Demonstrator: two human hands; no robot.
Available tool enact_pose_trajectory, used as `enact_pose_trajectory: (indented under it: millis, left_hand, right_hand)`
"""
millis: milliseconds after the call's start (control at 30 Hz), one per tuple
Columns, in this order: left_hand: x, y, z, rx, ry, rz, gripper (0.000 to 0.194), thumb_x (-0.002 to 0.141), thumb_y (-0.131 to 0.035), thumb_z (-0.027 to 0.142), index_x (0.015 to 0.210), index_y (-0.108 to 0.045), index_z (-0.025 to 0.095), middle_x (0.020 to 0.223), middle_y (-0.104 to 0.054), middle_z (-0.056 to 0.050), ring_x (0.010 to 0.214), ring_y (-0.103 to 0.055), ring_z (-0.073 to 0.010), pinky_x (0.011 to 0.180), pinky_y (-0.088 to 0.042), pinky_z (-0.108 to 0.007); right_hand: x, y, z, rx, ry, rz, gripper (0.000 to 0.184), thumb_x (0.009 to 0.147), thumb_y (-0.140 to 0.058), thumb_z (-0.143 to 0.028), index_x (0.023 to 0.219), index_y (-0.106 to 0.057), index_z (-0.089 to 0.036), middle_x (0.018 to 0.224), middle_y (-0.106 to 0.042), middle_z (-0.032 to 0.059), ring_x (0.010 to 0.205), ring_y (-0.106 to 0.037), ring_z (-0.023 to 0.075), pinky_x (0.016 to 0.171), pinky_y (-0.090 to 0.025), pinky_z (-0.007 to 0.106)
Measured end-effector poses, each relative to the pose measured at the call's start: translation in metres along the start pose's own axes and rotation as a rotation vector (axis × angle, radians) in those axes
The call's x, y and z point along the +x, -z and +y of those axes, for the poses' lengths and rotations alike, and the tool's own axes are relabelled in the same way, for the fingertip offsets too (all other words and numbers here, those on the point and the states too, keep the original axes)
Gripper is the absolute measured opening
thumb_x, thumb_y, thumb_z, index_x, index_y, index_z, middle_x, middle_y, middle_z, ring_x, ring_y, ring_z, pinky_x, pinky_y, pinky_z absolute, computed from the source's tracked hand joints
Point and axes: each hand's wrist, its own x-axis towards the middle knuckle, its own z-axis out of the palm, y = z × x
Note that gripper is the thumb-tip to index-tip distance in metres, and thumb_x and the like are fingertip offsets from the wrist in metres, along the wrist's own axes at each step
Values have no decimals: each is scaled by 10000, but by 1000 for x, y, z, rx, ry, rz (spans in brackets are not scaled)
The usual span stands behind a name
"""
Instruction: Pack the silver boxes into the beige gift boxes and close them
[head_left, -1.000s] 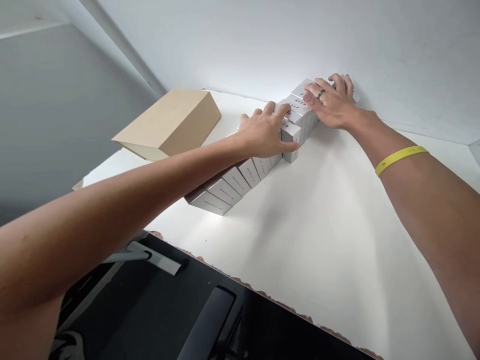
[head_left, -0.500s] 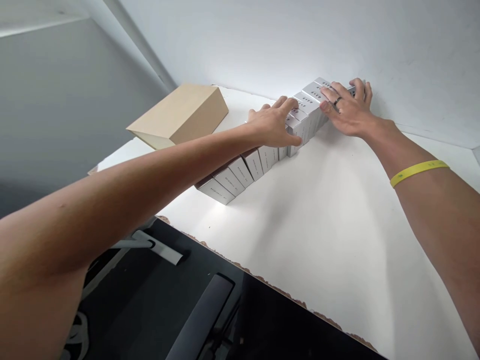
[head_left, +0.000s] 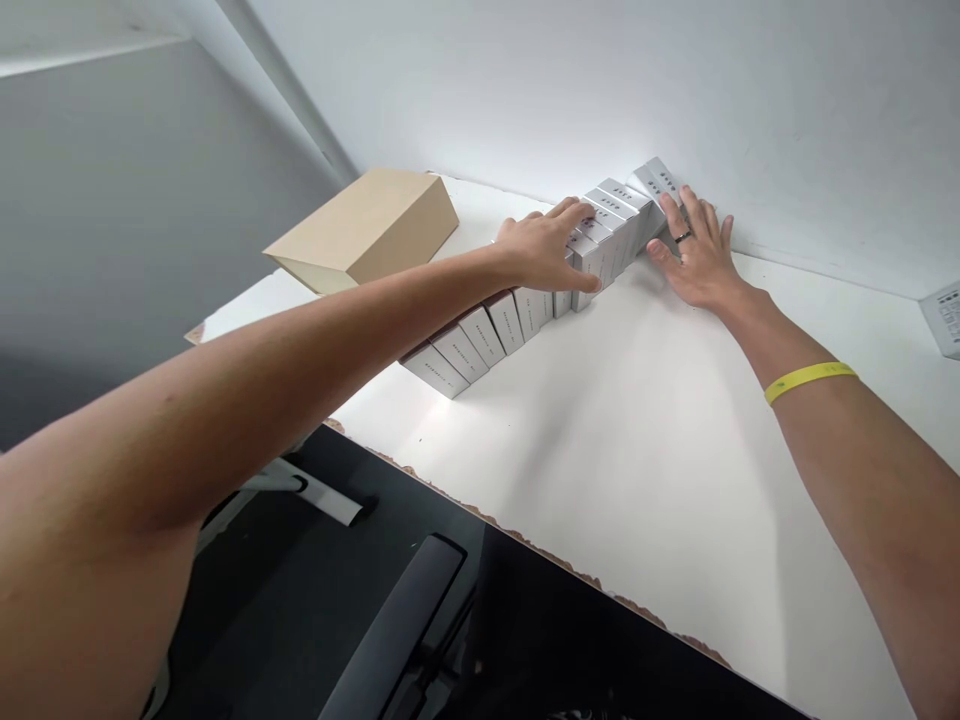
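A slanting row of several small white boxes (head_left: 480, 337) with printed lettering crosses the white table, its far end reaching the wall. My left hand (head_left: 546, 247) lies over the middle of the row, thumb apart from the fingers, and covers the box tops under it. At the far end my right hand (head_left: 697, 250), with a dark ring on one finger, is spread flat against the side of the end boxes (head_left: 654, 180). Those end boxes lean at an angle to the others. Neither hand is wrapped round a box.
Left of the row stands a beige cardboard box (head_left: 375, 225). Another white printed box (head_left: 945, 318) shows at the right edge by the wall (head_left: 825, 130). The table's near edge (head_left: 525, 545) is chipped, with a dark chair (head_left: 397, 630) below it.
My right hand has drawn slightly down from the top of the far boxes to their side. The end boxes now tilt apart from the row. My left hand has hardly moved.
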Motion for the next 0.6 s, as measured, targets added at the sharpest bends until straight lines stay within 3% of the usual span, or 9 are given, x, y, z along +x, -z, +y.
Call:
enact_pose_trajectory:
  millis: [100, 233, 367, 433, 533, 600]
  left_hand:
    - [-1, 2, 2, 19, -9, -32, 1088, 799, -654, 689, 1730, -182, 383, 1837, -185, 2, 1565, -373, -465, 1272, -337, -595]
    - [1, 2, 1, 3, -11, -33, 1113, 786, -662, 697, 1738, -180, 379, 1837, -189, -5, 1561, -382, -465, 1285, -320, -593]
    - [3, 0, -2, -22, -10, -29, 1156, 761, -676, 705, 1745, -171, 370, 1833, -217, -12, 1560, -388, -456, 1299, -298, -591]
    - [4, 0, -3, -19, -9, -24, 1142, 770, -671, 699, 1745, -174, 373, 1835, -216, -4, 1564, -388, -440, 1302, -301, -587]
    - [2, 0, -1, 3, -8, -5, 1118, 777, -680, 687, 1737, -206, 365, 1836, -214, -3, 1557, -409, -429, 1293, -333, -584]
    - [0, 1, 1, 8, -5, 5, 1098, 775, -693, 674, 1726, -232, 376, 1831, -230, 2, 1534, -445, -425, 1278, -366, -577]
  right_hand:
    - [-8, 5, 3, -50, 5, 7, 841, 1074, -209, -781, 1759, -180, -294, 1838, -81, 53, 1686, -34, 437, 1312, 88, 747]
    - [-29, 9, 17, -146, 26, -21, 812, 1096, -210, -730, 1760, -168, -265, 1826, -154, 86, 1679, -61, 460, 1288, 87, 790]
    - [-50, 12, 29, -197, 61, -23, 764, 1104, -195, -666, 1655, -434, -193, 1628, -540, 157, 1586, -364, 432, 1321, -10, 760]
    - [-49, 14, 25, -188, 53, 71, 770, 1110, -114, -618, 1563, -537, -160, 1497, -644, 190, 1473, -515, 390, 1334, -125, 703]
    - [-29, 18, 3, -126, 81, 247, 840, 1096, -54, -653, 1597, -469, -121, 1572, -572, 225, 1483, -516, 357, 1328, -258, 603]
    - [-8, 19, -20, -60, 161, 250, 908, 1078, -114, -735, 1692, -291, -90, 1748, -340, 207, 1627, -325, 350, 1350, -259, 559]
